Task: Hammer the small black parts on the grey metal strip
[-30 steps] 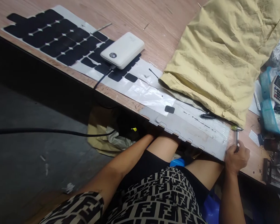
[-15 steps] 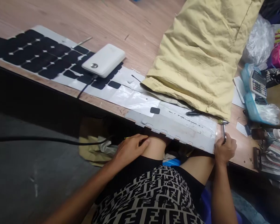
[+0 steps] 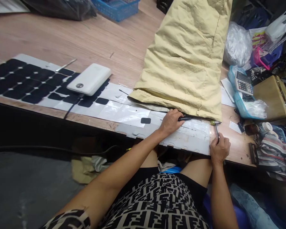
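A pale yellow cloth piece (image 3: pixel 183 66), shaped like a trouser leg, lies across the table with its hem towards me. My left hand (image 3: pixel 171 123) rests at this hem, its fingers and thumb bent around one end of a black pen (image 3: pixel 187 118). The pen lies along the edge of the cloth. My right hand (image 3: pixel 220 149) is closed around the handle of a small T-shaped tool (image 3: pixel 216 129) with a silver shaft and yellowish head. The tool's head touches or nearly touches the hem's right corner. Under the hem lies a pale grey sheet (image 3: pixel 166 135).
A white power bank (image 3: pixel 89 79) with a cable sits on a dark patterned sheet (image 3: pixel 26 79) at left. To the right are a calculator (image 3: pixel 243 82) in a blue basket (image 3: pixel 240 106), a cardboard box (image 3: pixel 271 95) and striped cloth (image 3: pixel 274 152). A blue basket (image 3: pixel 119 9) stands behind.
My left hand has left my knee and come up onto the table at the hem and pen. My right hand still holds the tool by the corner. The view has shifted rightward.
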Available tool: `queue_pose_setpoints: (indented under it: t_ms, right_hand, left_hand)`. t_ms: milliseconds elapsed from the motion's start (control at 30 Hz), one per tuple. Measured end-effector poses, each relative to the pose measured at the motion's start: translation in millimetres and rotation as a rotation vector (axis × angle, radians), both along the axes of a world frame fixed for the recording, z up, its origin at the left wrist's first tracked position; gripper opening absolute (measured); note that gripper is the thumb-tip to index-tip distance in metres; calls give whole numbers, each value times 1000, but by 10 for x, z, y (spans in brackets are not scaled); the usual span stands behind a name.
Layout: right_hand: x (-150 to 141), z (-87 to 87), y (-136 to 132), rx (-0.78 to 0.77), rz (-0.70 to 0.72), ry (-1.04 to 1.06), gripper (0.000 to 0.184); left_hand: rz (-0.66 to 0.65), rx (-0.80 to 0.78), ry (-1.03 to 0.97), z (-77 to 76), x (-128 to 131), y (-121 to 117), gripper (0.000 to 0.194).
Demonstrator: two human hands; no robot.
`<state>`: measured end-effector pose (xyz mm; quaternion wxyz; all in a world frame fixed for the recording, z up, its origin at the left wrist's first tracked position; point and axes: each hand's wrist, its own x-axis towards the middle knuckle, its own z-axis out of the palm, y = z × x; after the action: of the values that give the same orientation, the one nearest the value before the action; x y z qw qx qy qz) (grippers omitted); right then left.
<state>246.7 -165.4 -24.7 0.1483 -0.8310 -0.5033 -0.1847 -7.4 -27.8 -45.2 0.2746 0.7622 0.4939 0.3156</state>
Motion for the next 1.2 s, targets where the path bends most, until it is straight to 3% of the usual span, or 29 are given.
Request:
queue_pose_setpoints:
  t_ms: [267,333,433,567,867,1200]
  right_hand:
    - [68,99,-103,9,22,273,44]
    - [-61,179,-200,54,69,403,46]
    - [-389,282,-355,67,254,601,43]
    - [-797,306,-450,28,455,720,39]
    - [-1039,256,-358,75,614,617,37]
    - [-965,251,-372,92,586,572,36]
  left_hand:
    - [-188,-45,35,1,-89,-195,16]
    - [-194,-60,39,-3,-92,-199,17]
    - [-197,-72,46,5,-83,-179,17]
    - [-206,-71,34,23,-80,-166,19]
    - [-211,-82,24,-17,-73,-148,20]
    - [-199,-53,0,-52,-53,-153,20]
